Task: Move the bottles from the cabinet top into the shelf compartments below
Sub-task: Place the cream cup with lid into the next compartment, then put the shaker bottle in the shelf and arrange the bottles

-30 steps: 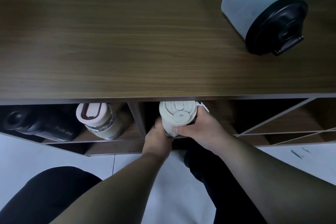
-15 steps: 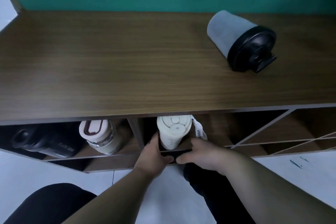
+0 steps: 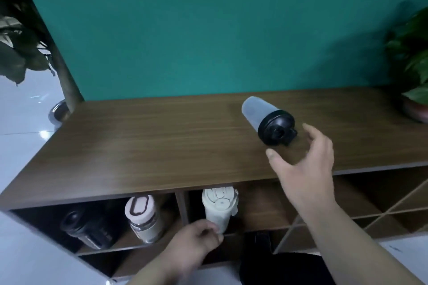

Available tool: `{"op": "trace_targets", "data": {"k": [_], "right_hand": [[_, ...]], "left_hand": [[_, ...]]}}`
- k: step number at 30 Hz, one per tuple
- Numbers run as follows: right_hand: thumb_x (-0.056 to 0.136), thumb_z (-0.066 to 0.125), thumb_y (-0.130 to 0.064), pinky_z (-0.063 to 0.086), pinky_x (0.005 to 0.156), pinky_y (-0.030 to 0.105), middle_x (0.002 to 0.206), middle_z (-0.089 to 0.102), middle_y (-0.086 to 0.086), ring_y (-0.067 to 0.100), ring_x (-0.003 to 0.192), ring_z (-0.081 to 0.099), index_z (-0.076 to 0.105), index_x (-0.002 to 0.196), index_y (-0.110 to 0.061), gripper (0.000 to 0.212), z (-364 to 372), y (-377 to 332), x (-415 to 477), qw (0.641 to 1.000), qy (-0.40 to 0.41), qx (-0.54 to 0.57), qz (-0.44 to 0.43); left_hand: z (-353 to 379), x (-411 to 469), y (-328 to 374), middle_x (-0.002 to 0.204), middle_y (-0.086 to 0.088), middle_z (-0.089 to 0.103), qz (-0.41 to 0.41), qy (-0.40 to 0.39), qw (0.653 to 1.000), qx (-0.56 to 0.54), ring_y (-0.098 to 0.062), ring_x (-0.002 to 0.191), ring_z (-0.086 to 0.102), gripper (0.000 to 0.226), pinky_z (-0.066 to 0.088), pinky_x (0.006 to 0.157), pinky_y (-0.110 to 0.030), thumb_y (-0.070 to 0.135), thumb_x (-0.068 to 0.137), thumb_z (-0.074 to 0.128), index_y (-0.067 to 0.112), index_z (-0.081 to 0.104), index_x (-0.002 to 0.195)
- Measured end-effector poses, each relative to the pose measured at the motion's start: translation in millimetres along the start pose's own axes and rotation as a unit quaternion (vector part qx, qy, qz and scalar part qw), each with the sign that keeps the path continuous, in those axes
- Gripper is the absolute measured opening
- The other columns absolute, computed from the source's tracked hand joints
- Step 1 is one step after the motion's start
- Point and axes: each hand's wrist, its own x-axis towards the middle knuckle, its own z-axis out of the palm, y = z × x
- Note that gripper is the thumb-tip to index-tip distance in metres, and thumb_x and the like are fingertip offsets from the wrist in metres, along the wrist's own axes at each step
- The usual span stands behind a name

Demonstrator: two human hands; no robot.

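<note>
A grey bottle with a black lid (image 3: 266,121) stands on the wooden cabinet top (image 3: 162,141), right of centre. My right hand (image 3: 305,164) hovers open just in front of it, thumb and fingers spread, not touching. In the shelf below, a cream bottle (image 3: 218,209) stands in the middle compartment. My left hand (image 3: 199,240) is at that bottle's base, fingers curled by the shelf edge; whether it grips the bottle is unclear. A pink-lidded glass bottle (image 3: 143,217) and a black bottle (image 3: 85,230) are in the left compartment.
A teal wall backs the cabinet. A potted plant (image 3: 414,71) stands on the top's far right end. Another plant with a metal pot (image 3: 58,113) is on the floor at the left. Diagonal-divided compartments (image 3: 370,210) lie at the right. My dark-clothed legs are below.
My right hand left the cream bottle and rose to the cabinet top near the grey bottle. My left hand slid down to the bottle's base. The view tilted upward.
</note>
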Motion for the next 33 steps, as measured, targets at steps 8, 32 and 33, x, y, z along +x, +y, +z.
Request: {"op": "trace_targets", "data": {"k": [8, 32, 33], "right_hand": [[0.064, 0.073, -0.068, 0.034, 0.113, 0.054, 0.145, 0.052, 0.006, 0.035, 0.131, 0.052, 0.028, 0.150, -0.023, 0.107, 37, 4, 60, 0.987, -0.064, -0.050, 0.135], [0.062, 0.085, -0.052, 0.043, 0.086, 0.030, 0.130, 0.053, -0.010, 0.014, 0.114, 0.056, 0.042, 0.136, -0.040, 0.086, 20, 16, 37, 0.983, -0.179, 0.005, -0.049], [0.061, 0.086, -0.051, 0.042, 0.087, 0.028, 0.130, 0.053, -0.012, 0.011, 0.115, 0.055, 0.043, 0.135, -0.042, 0.085, 12, 17, 27, 0.979, -0.194, 0.010, -0.061]], "left_hand": [[9, -29, 43, 0.079, 0.009, 0.075, 0.056, -0.004, 0.998, -0.038, -0.009, 0.079, 0.066, 0.030, 0.051, 0.086, -0.028, 0.053, 0.060, 0.079, 0.037, 0.077, 0.085], [12, -29, 85, 0.086, 0.004, 0.079, 0.046, 0.056, 0.995, -0.075, -0.015, 0.086, 0.072, 0.015, 0.050, 0.078, -0.025, 0.010, 0.094, 0.067, 0.023, 0.074, 0.094], [12, -28, 87, 0.088, 0.004, 0.078, 0.049, 0.056, 0.994, -0.077, -0.016, 0.087, 0.073, 0.015, 0.051, 0.080, -0.026, 0.011, 0.095, 0.065, 0.023, 0.072, 0.100]]}}
